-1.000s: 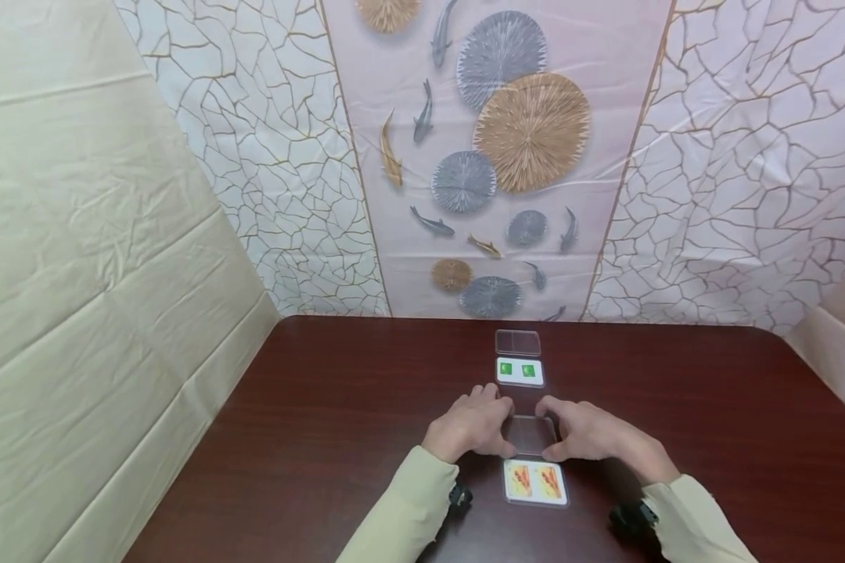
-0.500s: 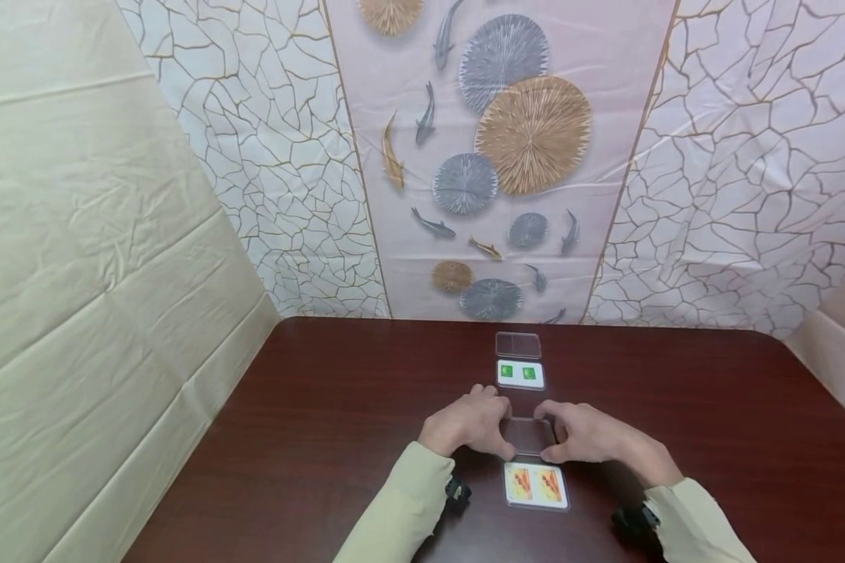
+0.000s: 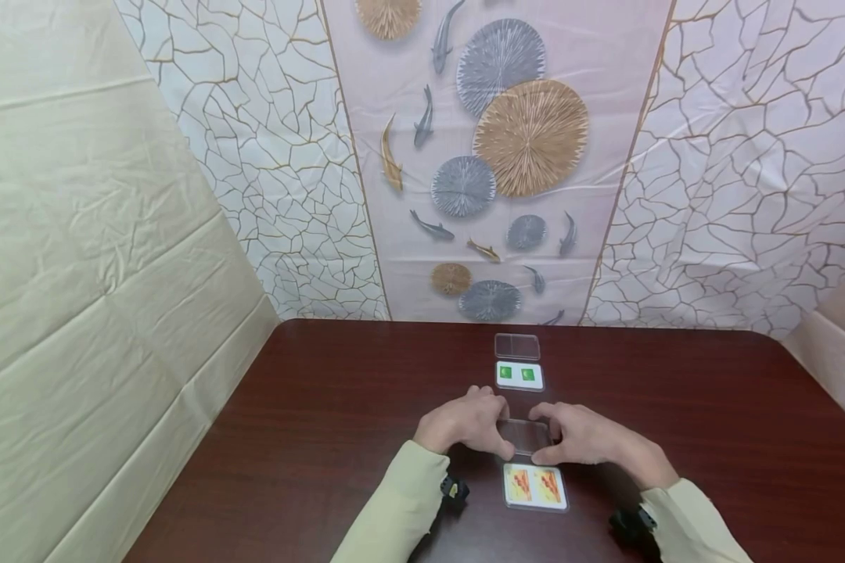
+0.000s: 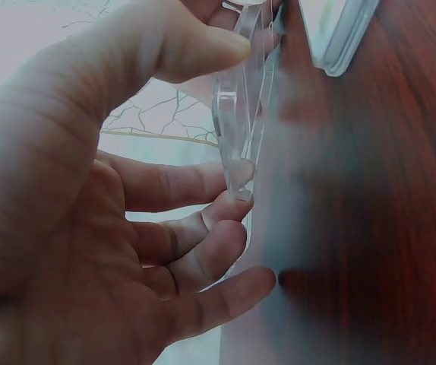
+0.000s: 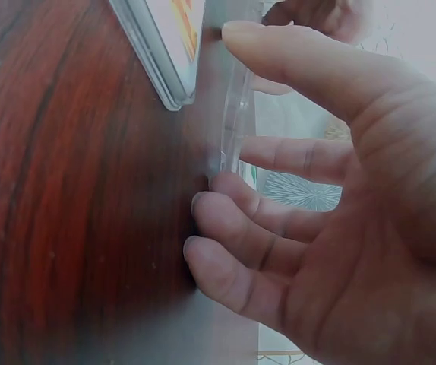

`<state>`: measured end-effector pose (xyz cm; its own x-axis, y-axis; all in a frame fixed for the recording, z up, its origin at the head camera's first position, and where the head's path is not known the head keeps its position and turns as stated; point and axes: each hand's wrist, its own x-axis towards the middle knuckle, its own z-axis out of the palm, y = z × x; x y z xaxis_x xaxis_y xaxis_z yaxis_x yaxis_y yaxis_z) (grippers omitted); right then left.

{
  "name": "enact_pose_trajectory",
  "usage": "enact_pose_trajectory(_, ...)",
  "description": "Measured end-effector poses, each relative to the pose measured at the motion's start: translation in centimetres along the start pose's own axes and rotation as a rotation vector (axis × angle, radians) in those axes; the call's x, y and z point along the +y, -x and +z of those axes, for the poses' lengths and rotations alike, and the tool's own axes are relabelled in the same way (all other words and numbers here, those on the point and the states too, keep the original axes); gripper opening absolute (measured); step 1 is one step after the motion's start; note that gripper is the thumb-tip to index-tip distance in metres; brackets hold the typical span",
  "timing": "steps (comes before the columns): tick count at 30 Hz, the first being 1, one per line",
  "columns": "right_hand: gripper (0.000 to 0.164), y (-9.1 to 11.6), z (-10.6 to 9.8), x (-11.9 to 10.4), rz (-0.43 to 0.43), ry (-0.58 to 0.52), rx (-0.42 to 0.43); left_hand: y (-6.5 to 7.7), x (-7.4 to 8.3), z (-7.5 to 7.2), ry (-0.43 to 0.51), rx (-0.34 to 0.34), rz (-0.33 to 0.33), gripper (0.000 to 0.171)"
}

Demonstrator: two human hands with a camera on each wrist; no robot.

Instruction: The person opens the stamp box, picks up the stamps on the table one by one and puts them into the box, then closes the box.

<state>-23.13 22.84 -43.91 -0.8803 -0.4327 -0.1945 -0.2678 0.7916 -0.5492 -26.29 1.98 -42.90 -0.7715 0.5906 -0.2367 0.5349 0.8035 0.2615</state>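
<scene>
A clear, shallow plastic lid (image 3: 524,437) is between my two hands near the middle of the table. My left hand (image 3: 462,423) grips its left side, thumb on the near part and fingers at the far edge. In the left wrist view the lid (image 4: 237,114) stands over another thin clear edge. My right hand (image 3: 586,435) holds the right side between thumb and forefinger, its other fingertips (image 5: 203,255) bent down at the tabletop. Just nearer lies a clear case (image 3: 535,486) with a white card bearing two orange-yellow pictures.
Farther back on the dark wooden table (image 3: 366,438) lie a clear case (image 3: 519,375) with a white card and two green pictures, and an unfilled clear lid (image 3: 517,346) behind it. A patterned cloth (image 3: 493,156) hangs at the table's far edge.
The clear lid and my right hand have shifted slightly left. My left hand has moved a little to the left too, and the two card cases stay put.
</scene>
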Motion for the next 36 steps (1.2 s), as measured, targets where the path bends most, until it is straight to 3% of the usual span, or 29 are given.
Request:
enact_pose_trajectory(17,0.055,0.4,0.1,0.0,0.002,0.04,0.02,0.6,0.2,-0.2,0.025,-0.017,-0.008,0.042)
enact_pose_trajectory(26,0.053,1.2,-0.5,-1.3,0.032,0.054,-0.006,1.2,0.4,-0.2,0.047,-0.015,0.042,0.044)
enact_pose_trajectory(36,0.055,1.6,-1.0,-2.0,0.052,0.087,-0.008,1.6,1.0,-0.6,0.007,0.018,0.083,0.045)
